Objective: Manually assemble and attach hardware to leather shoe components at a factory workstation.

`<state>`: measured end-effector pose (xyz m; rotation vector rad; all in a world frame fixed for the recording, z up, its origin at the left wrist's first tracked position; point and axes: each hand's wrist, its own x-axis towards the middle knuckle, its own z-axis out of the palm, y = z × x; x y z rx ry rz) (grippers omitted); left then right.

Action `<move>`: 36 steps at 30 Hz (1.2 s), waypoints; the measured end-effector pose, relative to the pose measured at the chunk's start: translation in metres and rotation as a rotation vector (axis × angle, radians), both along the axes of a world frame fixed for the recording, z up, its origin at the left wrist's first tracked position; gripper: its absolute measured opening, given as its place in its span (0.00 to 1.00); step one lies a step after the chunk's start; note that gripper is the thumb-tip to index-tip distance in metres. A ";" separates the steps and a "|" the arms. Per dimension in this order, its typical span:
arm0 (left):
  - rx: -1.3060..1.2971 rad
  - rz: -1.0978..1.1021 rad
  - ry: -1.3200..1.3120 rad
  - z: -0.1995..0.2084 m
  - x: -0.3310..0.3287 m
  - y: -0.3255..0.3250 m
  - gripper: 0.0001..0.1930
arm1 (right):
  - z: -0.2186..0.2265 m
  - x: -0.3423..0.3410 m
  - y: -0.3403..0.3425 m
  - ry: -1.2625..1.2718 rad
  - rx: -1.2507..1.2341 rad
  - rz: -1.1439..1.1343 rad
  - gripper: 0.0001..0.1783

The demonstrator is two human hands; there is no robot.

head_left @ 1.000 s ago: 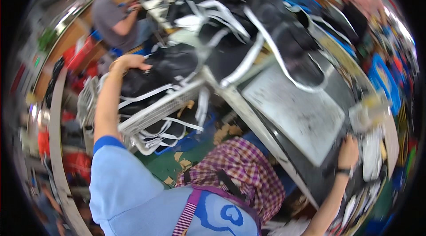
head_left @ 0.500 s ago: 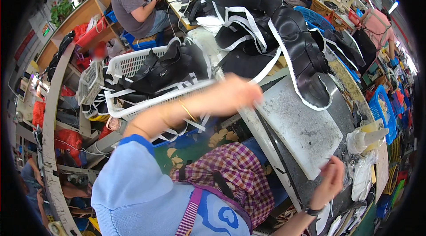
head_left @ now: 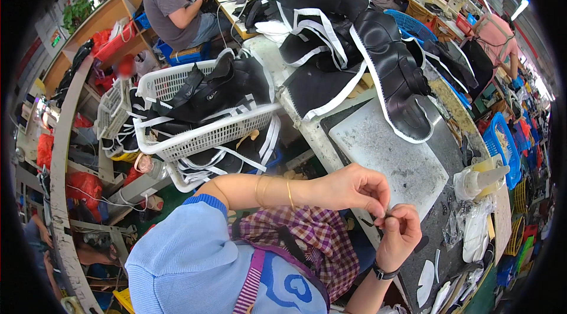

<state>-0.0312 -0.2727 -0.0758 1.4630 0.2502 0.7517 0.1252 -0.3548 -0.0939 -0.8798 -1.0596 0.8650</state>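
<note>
My left hand [head_left: 359,187] and my right hand [head_left: 400,237] meet over the near edge of the bench, fingertips pinched close together. Something small and dark shows at their fingertips, too small to name. Just beyond them lies a worn white slab [head_left: 393,151] on the dark bench top. Black shoe-upper pieces [head_left: 387,45] with white edging are heaped at the slab's far end, one hanging over its corner. More black pieces [head_left: 215,95] fill a white plastic basket [head_left: 212,140] to the left.
A yellowish pot [head_left: 475,187] with a pale spout stands right of the slab. White cut pieces [head_left: 425,281] and plastic wrap [head_left: 453,228] lie along the right edge. A blue basket [head_left: 502,151] sits beyond. Seated co-workers [head_left: 177,12] are at the far side.
My left hand has come back from near the basket and the black pieces toward me, to the right. My right hand has moved left off the slab's near corner, and both hands now meet.
</note>
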 end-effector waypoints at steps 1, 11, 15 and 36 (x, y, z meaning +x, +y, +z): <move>-0.090 -0.099 0.011 0.002 -0.003 0.002 0.04 | 0.000 0.003 0.000 -0.081 0.001 0.031 0.06; 0.419 -0.065 -0.014 0.009 -0.018 0.013 0.07 | 0.003 -0.013 0.003 -0.126 0.019 -0.039 0.08; 0.287 -0.024 0.003 0.012 -0.022 0.009 0.07 | 0.004 -0.019 0.003 -0.239 0.094 -0.014 0.08; 0.837 0.102 0.324 0.008 -0.001 0.012 0.05 | -0.019 0.014 0.008 -0.782 0.458 -0.237 0.14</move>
